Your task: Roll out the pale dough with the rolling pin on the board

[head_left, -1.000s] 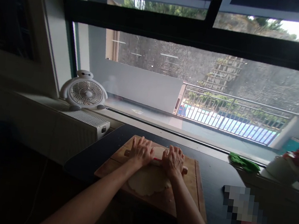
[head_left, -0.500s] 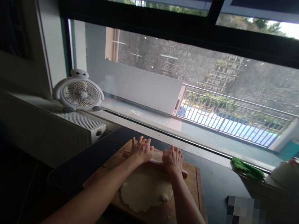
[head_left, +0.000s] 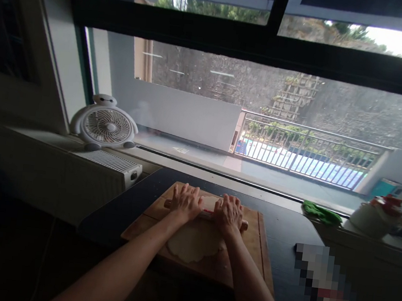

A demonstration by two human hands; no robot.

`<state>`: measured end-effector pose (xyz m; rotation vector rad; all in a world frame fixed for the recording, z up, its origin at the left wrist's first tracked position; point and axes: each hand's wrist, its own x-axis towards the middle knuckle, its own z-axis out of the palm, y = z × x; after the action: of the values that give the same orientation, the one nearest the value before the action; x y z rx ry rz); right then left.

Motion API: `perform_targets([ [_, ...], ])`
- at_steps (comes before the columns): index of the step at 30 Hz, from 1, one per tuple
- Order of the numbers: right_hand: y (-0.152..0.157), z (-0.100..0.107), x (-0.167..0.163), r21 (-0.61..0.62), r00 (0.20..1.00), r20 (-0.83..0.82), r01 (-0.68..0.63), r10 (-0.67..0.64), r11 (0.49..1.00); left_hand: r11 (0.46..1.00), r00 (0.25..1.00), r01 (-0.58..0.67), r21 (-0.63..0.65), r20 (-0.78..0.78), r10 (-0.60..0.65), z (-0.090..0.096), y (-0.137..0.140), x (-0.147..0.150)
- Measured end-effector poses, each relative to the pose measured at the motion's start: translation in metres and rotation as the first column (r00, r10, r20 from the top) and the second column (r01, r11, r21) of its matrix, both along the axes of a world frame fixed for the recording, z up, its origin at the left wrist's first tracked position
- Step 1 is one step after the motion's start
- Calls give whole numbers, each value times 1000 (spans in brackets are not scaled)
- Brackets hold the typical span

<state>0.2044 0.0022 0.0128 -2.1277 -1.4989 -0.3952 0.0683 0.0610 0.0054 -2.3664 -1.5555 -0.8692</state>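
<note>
A wooden rolling pin point(head_left: 208, 213) lies crosswise on a flat, pale sheet of dough point(head_left: 195, 242). My left hand point(head_left: 186, 202) rests over the pin's left part, palm down, with its fingers reaching over the far side. Over the right part lies my right hand point(head_left: 229, 213), its fingers bent forward across the pin. A short middle stretch and both ends of the pin show. The dough has an uneven near edge and sits on a wooden board point(head_left: 257, 245); some of it is hidden under my hands and forearms.
The board stands on a dark table point(head_left: 285, 244) by a large window. A white fan point(head_left: 110, 127) stands at the left above a radiator point(head_left: 125, 173). Right of the table are a green cloth point(head_left: 321, 213) and a white pot point(head_left: 372, 218). A pixelated object point(head_left: 326, 288) lies at the table's right.
The view has shifted, so the board and table sit somewhat higher and further left at the right side. Both hands stay on the rolling pin, with a slightly smaller gap between them.
</note>
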Motion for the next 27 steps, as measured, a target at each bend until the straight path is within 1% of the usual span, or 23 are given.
perform_targets([
  [6,57,0,23,-28,1000,-15,10,-10,1000,994,998,-64,-88,-8,63,4,59,23],
  [8,68,0,28,-41,1000,-22,15,-16,999,992,998,-67,-111,-18,66,4,71,27],
  [10,71,0,29,-55,999,-30,16,-18,998,990,998,-63,-127,-24,61,3,74,28],
  [13,61,-1,26,-76,999,-46,19,-23,997,988,998,-65,-138,-31,61,3,62,24],
  [16,38,-1,18,-82,998,-57,20,-24,996,991,998,-49,-124,-37,45,2,37,14],
  [18,18,-1,10,-74,998,-55,16,-20,997,995,999,-35,-94,-37,32,0,17,7],
  [22,-15,0,-4,-44,999,-33,-1,0,999,1000,1000,-2,16,-29,2,-3,-15,-5],
  [25,-22,0,-7,-27,1000,-21,-6,6,1000,999,1000,-2,47,-27,3,-2,-22,-7],
  [27,-15,1,-5,-23,1000,-19,-1,1,1000,999,999,-10,34,-32,11,-1,-17,-5],
])
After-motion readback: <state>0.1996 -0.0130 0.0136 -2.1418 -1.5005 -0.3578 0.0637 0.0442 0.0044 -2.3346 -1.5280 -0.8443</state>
